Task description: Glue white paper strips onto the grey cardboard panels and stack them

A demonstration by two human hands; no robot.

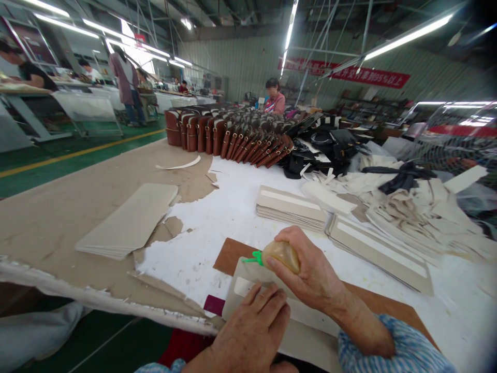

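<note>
My right hand (306, 264) is wrapped round a yellowish glue bottle (282, 255) with a green nozzle (254, 258). The nozzle's tip points left, over the far left corner of a beige panel (236, 300). A white strip (310, 313) runs along that panel. My left hand (258, 324) lies flat on the panel and strip, fingers extended. Beneath the panel is a brown sheet (229, 254), showing beyond its far side and to the right. A small purple piece (214, 304) sticks out at the panel's left edge.
Stacked beige panels with white strips (289, 202) (380, 254) lie beyond my right hand. Plain beige panels (130, 217) are fanned out at left. Brown bags (217, 134) stand in rows at the back, beside black pieces (326, 145). Scraps (423, 207) heap at right. A person (275, 98) is behind the bags.
</note>
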